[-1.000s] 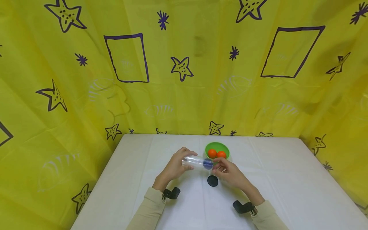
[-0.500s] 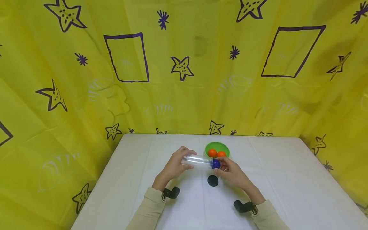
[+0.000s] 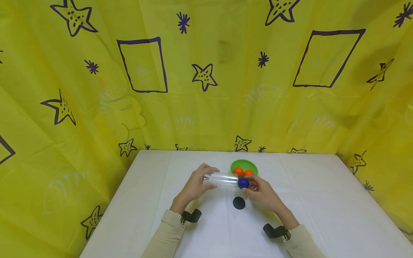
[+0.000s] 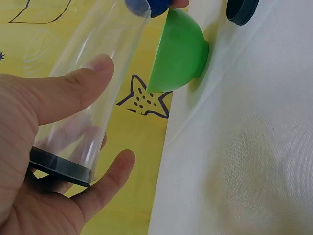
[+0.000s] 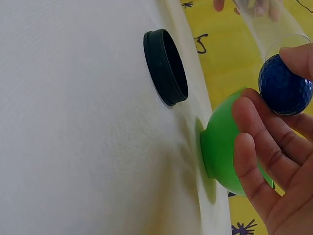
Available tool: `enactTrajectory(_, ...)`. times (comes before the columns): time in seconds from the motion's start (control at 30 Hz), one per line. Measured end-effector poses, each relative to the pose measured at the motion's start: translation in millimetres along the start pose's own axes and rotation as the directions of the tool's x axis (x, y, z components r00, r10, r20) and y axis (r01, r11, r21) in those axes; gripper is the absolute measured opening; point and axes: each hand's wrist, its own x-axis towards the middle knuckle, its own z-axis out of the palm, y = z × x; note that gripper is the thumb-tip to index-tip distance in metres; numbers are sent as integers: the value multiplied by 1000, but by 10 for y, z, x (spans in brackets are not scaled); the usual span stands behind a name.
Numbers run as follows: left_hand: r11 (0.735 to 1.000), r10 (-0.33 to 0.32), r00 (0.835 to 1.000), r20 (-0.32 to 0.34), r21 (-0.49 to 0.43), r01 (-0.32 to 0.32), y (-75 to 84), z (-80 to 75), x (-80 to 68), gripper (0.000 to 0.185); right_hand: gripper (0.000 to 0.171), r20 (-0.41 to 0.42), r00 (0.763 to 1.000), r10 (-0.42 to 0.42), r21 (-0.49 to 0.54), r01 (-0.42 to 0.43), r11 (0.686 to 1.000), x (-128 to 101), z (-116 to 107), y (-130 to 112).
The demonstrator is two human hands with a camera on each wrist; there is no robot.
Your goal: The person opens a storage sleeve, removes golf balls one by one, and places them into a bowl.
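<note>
My left hand [image 3: 195, 184] grips a clear plastic tube [image 3: 222, 180] near its left end, tilted slightly above the table. A black cap [image 4: 61, 164] closes that end in the left wrist view. At the tube's uncapped right end, my right hand [image 3: 262, 191] pinches a dimpled blue golf ball [image 5: 281, 85] between thumb and fingers. The ball sits right at the rim, outside the tube, whose inside shows no other ball. Just behind is a green bowl [image 3: 244, 163] with two orange balls [image 3: 238, 172] in it.
A loose black cap [image 3: 239, 202] lies on the white-covered table [image 3: 180, 161] below the tube, its hollow side showing in the right wrist view. A yellow curtain [image 3: 222, 118] with drawn starfish hangs behind the table's far edge.
The blue golf ball has come out of the tube's right end, drawn rightward by my right hand. My left hand keeps its hold on the tube, nearly still.
</note>
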Motion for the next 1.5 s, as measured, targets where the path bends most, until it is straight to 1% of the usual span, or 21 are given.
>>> enactTrajectory(0.1,1000,6,1000,-5,-3,-6,1,0,4,49,41,-15,1000,14,-5,-14,1000,5,-30,14)
enactTrajectory(0.33,999,5,1000,-6,-39,-5,14,-4,8,50,39,-53,998,-23,-18,22,1000,-1,-112,41)
enactTrajectory(0.43,999,-2,1000,-4,-49,2,15,-4,6,49,40,-67,998,2,-3,-3,1000,-3,-131,38)
enactTrajectory(0.57,998,-10,1000,-1,-67,9,10,-3,2,49,41,-79,997,16,18,-14,1000,-7,-148,37)
enactTrajectory(0.83,997,-25,1000,-5,-69,24,17,-6,-16,48,41,-130,991,16,36,-11,999,-22,-157,21)
enactTrajectory(1.1,997,-11,1000,-7,-71,10,29,-10,-10,49,40,-204,979,-15,-40,7,999,48,-219,-1)
enactTrajectory(1.33,996,-22,1000,-3,-82,22,32,-10,-11,49,41,-248,969,6,-76,-26,997,190,-308,-11)
enactTrajectory(1.5,997,-31,1000,-6,-75,30,37,-8,-14,49,46,-256,966,35,-94,-61,994,301,-336,-14)
